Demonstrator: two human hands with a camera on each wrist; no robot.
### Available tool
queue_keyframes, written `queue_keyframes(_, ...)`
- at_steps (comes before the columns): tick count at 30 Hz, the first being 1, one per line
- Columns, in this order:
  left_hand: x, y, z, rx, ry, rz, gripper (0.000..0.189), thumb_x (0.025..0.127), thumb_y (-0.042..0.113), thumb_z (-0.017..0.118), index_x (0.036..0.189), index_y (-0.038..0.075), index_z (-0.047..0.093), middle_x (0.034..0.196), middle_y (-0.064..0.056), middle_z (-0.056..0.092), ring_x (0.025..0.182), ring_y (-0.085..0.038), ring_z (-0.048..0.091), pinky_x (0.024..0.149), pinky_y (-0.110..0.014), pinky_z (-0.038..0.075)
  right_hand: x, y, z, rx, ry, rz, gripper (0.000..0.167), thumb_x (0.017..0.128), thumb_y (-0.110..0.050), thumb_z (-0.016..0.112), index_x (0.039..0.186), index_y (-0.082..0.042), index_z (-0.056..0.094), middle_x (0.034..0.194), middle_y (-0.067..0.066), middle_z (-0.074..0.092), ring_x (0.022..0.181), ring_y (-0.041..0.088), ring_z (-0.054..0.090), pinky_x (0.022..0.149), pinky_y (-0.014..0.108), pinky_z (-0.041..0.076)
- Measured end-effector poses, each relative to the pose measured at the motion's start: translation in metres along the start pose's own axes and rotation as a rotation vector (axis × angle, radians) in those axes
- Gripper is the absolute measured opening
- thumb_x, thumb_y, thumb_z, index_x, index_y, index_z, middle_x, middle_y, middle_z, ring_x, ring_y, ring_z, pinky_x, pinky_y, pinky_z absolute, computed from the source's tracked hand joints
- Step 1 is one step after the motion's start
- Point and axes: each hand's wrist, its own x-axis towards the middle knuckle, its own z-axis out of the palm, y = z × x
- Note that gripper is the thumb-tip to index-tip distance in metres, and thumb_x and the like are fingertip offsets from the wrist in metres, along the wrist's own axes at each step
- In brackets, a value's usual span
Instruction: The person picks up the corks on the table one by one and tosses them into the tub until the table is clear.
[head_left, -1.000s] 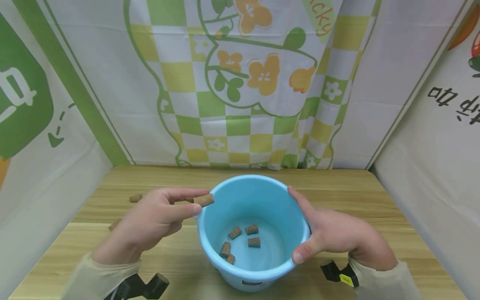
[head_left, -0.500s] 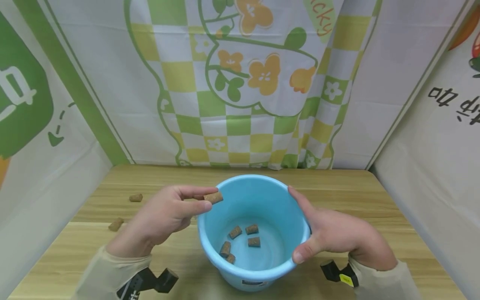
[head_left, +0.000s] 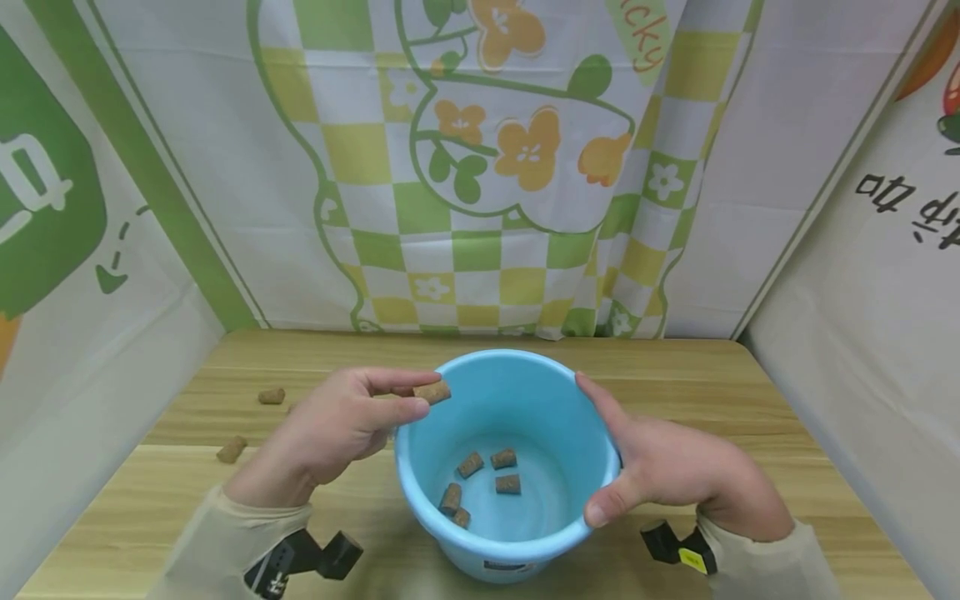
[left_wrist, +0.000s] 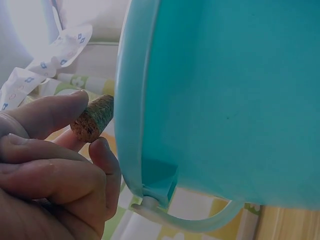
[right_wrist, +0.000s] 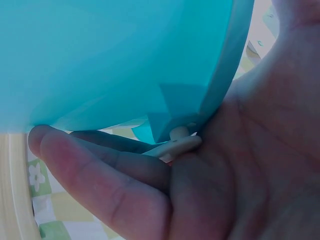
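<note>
A light blue bucket [head_left: 510,546] stands upright on the wooden table, several brown corks [head_left: 507,484] lying on its bottom. Between thumb and fingertips my left hand [head_left: 341,425] pinches another cork [head_left: 432,392], held at the bucket's upper left rim. The left wrist view shows that cork [left_wrist: 95,119] from its end, just outside the bucket wall. My right hand [head_left: 667,462] grips the bucket's right rim, thumb over the edge. Seen from the right wrist, its fingers [right_wrist: 100,175] lie along the outer wall, beside the handle's pivot [right_wrist: 179,142].
Two loose corks lie on the table's left side, a farther cork [head_left: 272,396] and a nearer cork [head_left: 232,449]. The bucket's handle [left_wrist: 200,222] hangs down outside. Printed cloth [head_left: 480,250] closes off the back and both sides of the wooden table [head_left: 675,367].
My left hand has moved right and slightly away with its cork, from left of the bucket to its rim. The right hand and the bucket have stayed in place.
</note>
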Motion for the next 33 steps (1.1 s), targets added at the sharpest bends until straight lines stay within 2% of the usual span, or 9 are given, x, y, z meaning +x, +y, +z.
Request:
queue_keyframes(1, 0.001, 0.000, 0.000, 0.000, 0.003, -0.001, 0.046, 0.092, 0.014, 0.073, 0.133, -0.003, 0.061, 0.054, 0.004, 0.034, 0.042, -0.008, 0.024, 0.043, -0.021, 0.025, 0.000, 0.000, 0.000, -0.001, 0.000, -0.001, 0.137, 0.075, -0.029, 0.090, 0.156, -0.016, -0.019, 0.134, 0.020, 0.050, 0.109, 0.031, 0.058, 0.092, 0.034, 0.045)
queue_keyframes(3, 0.002, 0.000, 0.000, -0.010, 0.017, -0.002, 0.047, 0.092, 0.016, 0.073, 0.134, -0.001, 0.061, 0.061, 0.000, 0.049, 0.043, -0.007, 0.025, 0.044, -0.020, 0.026, 0.000, 0.000, 0.000, 0.005, -0.001, 0.001, 0.137, 0.075, -0.029, 0.090, 0.156, -0.016, -0.019, 0.135, 0.020, 0.049, 0.109, 0.031, 0.058, 0.092, 0.034, 0.045)
queue_keyframes(5, 0.003, 0.000, 0.000, -0.024, 0.037, 0.004, 0.051, 0.092, 0.016, 0.073, 0.139, 0.002, 0.057, 0.088, -0.010, 0.064, 0.044, -0.006, 0.027, 0.044, -0.019, 0.028, 0.000, 0.000, 0.000, 0.004, 0.000, 0.000, 0.137, 0.075, -0.029, 0.090, 0.156, -0.016, -0.019, 0.136, 0.021, 0.048, 0.109, 0.031, 0.058, 0.092, 0.034, 0.045)
queue_keyframes(6, 0.003, 0.000, -0.001, -0.032, 0.049, 0.007, 0.054, 0.092, 0.016, 0.073, 0.142, 0.005, 0.055, 0.107, -0.014, 0.064, 0.045, -0.006, 0.028, 0.045, -0.019, 0.029, 0.000, 0.000, 0.000, 0.001, 0.001, -0.001, 0.137, 0.075, -0.029, 0.090, 0.156, -0.016, -0.019, 0.136, 0.021, 0.048, 0.109, 0.031, 0.057, 0.092, 0.034, 0.045)
queue_keyframes(8, 0.002, 0.000, -0.002, -0.059, 0.065, 0.018, 0.061, 0.092, 0.016, 0.073, 0.148, 0.011, 0.049, 0.140, -0.018, 0.049, 0.045, -0.005, 0.029, 0.045, -0.018, 0.030, 0.000, 0.000, 0.000, -0.003, 0.003, -0.003, 0.137, 0.075, -0.029, 0.090, 0.157, -0.016, -0.018, 0.137, 0.021, 0.047, 0.110, 0.030, 0.057, 0.092, 0.034, 0.045)
queue_keyframes(11, 0.002, -0.001, -0.005, -0.077, 0.067, 0.036, 0.067, 0.093, 0.012, 0.072, 0.153, 0.017, 0.042, 0.148, -0.016, 0.041, 0.045, -0.005, 0.031, 0.044, -0.017, 0.030, 0.000, 0.001, 0.000, -0.010, 0.005, -0.005, 0.137, 0.074, -0.028, 0.091, 0.157, -0.016, -0.018, 0.137, 0.021, 0.047, 0.110, 0.030, 0.057, 0.092, 0.033, 0.045)
queue_keyframes(13, 0.002, -0.003, -0.006, -0.093, 0.058, 0.053, 0.068, 0.094, 0.010, 0.070, 0.155, 0.016, 0.039, 0.150, -0.016, 0.039, 0.045, -0.004, 0.031, 0.045, -0.017, 0.030, 0.000, 0.001, 0.000, -0.011, 0.006, -0.003, 0.137, 0.074, -0.028, 0.091, 0.157, -0.016, -0.018, 0.137, 0.021, 0.047, 0.109, 0.030, 0.057, 0.092, 0.033, 0.045)
queue_keyframes(20, 0.000, -0.008, -0.014, -0.115, 0.072, 0.056, 0.067, 0.095, 0.011, 0.069, 0.154, 0.018, 0.040, 0.150, -0.010, 0.040, 0.047, -0.002, 0.034, 0.045, -0.015, 0.031, 0.000, 0.001, 0.000, -0.010, 0.009, -0.005, 0.138, 0.074, -0.028, 0.091, 0.157, -0.017, -0.019, 0.137, 0.020, 0.048, 0.110, 0.029, 0.057, 0.093, 0.033, 0.045)
queue_keyframes(33, -0.012, -0.017, -0.030, -0.123, 0.101, 0.059, 0.067, 0.096, 0.012, 0.069, 0.155, 0.014, 0.038, 0.154, -0.010, 0.036, 0.045, -0.002, 0.032, 0.044, -0.015, 0.030, 0.000, -0.001, 0.001, 0.003, 0.009, 0.000, 0.138, 0.074, -0.027, 0.091, 0.156, -0.017, -0.020, 0.139, 0.019, 0.048, 0.112, 0.030, 0.057, 0.094, 0.033, 0.044)
